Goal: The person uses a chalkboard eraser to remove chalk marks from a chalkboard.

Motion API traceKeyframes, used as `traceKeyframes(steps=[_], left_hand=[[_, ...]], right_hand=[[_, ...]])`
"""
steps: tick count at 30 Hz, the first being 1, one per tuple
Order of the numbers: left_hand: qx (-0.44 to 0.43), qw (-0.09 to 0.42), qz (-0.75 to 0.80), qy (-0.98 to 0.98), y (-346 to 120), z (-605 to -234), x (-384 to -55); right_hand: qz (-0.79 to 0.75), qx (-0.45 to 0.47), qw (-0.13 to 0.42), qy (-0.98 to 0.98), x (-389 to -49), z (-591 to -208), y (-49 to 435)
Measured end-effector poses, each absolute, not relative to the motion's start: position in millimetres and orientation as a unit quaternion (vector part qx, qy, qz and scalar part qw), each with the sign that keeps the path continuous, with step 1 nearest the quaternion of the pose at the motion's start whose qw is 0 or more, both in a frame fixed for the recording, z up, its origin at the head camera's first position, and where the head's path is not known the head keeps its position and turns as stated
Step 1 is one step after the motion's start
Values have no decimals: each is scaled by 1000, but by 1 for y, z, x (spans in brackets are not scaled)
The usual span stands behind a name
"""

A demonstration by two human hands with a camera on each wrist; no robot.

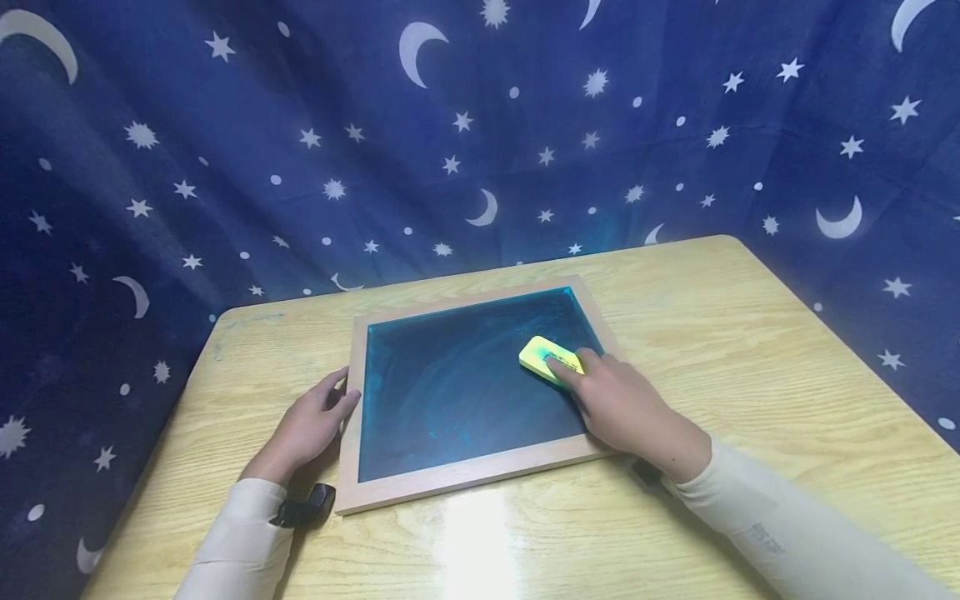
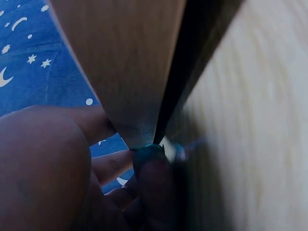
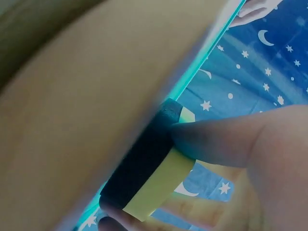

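Note:
A wood-framed chalkboard (image 1: 465,392) lies on the table, its dark surface hazed with blue-green chalk smears. My right hand (image 1: 618,400) holds a yellow chalkboard eraser (image 1: 535,354) over the board's right part, index finger along its top. In the right wrist view, the eraser's dark felt (image 3: 144,154) faces the board, with thumb and fingers on its yellow sides. At the left frame edge, my left hand (image 1: 311,423) grips the board. The left wrist view shows a chalk-stained fingertip (image 2: 149,155) at the lower edge of the wooden frame (image 2: 125,62).
The light wooden table (image 1: 750,350) extends around the board, with faint blue chalk marks at its back left corner. A dark blue curtain (image 1: 525,125) with white moons and stars hangs behind and beside it. A black wrist strap mount (image 1: 307,506) sits on the left sleeve.

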State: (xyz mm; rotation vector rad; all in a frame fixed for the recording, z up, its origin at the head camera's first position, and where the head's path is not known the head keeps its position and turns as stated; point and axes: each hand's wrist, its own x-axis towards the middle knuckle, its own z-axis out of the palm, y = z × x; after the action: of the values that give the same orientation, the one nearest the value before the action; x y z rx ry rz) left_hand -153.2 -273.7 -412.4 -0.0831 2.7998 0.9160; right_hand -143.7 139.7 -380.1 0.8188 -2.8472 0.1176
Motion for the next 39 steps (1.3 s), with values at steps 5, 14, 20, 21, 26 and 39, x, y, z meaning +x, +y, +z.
traceKeyframes(steps=[5, 14, 20, 21, 26, 39], left_hand=[[-26, 96, 309, 946, -274, -413, -154], [-22, 99, 308, 946, -272, -414, -151], [-18, 94, 311, 946, -272, -414, -150], [-18, 93, 311, 946, -273, -414, -150], [-22, 92, 314, 945, -273, -414, -151], [-27, 100, 321, 941, -272, -412, -151]], right_hand=[[51, 282, 105, -952, -144, -383, 143], [103, 261, 92, -955, -146, -386, 157], [123, 209, 81, -967, -155, -376, 175], [127, 201, 80, -968, -156, -375, 178], [145, 176, 78, -971, -165, -372, 193], [163, 152, 66, -973, -183, -369, 223]])
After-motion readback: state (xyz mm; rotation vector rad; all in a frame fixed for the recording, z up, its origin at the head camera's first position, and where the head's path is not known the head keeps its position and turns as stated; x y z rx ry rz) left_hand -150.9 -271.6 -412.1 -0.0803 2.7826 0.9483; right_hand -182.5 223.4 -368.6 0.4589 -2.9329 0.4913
